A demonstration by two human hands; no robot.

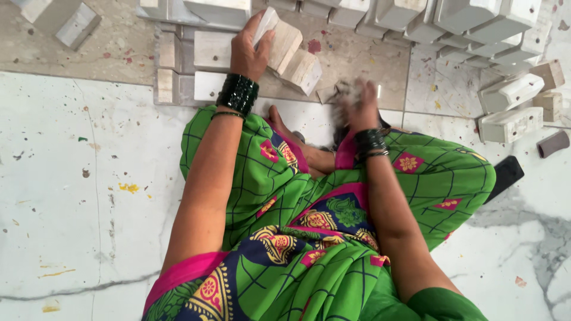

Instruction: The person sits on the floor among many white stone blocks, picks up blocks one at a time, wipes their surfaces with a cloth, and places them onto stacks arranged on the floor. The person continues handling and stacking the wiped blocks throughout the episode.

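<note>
Two hands work over a tiled floor (pixel 71 196). Left hand (pixel 250 50), fingers closed round a pale block (pixel 266 25), holds it against a row of similar blocks (pixel 294 56) lying tilted on the floor. Right hand (pixel 355 101) is motion-blurred, fingers curled on a dark scrap (pixel 340 90); grip uncertain. White moulded pieces (pixel 508 107) lie stacked along the far edge and to the right. Green patterned cloth (pixel 309 238) covers the lap.

A small floor-level craft workshop; cut stone blocks (pixel 295 58) and rows of identical white moulded pieces (pixel 476 24) lie stacked on a paint-flecked, dusty marble floor (pixel 71 178); the person works seated directly on it, no counter anywhere.
</note>
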